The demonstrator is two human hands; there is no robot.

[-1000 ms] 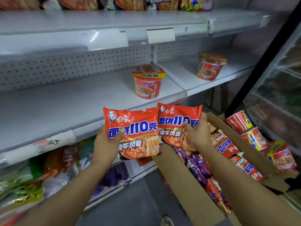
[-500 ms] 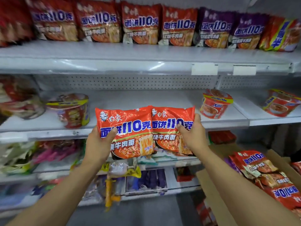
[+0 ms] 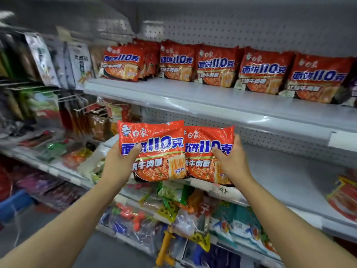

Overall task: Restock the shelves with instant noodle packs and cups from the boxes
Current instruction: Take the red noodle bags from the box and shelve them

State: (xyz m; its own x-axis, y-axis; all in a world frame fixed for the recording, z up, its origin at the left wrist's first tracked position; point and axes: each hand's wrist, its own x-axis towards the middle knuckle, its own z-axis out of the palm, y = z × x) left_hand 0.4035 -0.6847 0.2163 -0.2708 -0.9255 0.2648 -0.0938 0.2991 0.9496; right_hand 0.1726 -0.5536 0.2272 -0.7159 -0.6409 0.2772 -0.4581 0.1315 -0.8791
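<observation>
I grip one red noodle pack (image 3: 152, 149) in my left hand (image 3: 120, 161) and another (image 3: 208, 153) in my right hand (image 3: 230, 161), edges overlapping, below the stocked upper shelf (image 3: 212, 101).

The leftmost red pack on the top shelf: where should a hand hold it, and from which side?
Grip the leftmost pack by its upper edge, coming from the front and above. It stands tilted back on the top shelf with more packs close behind and beside it, so only the top and face are free.
</observation>
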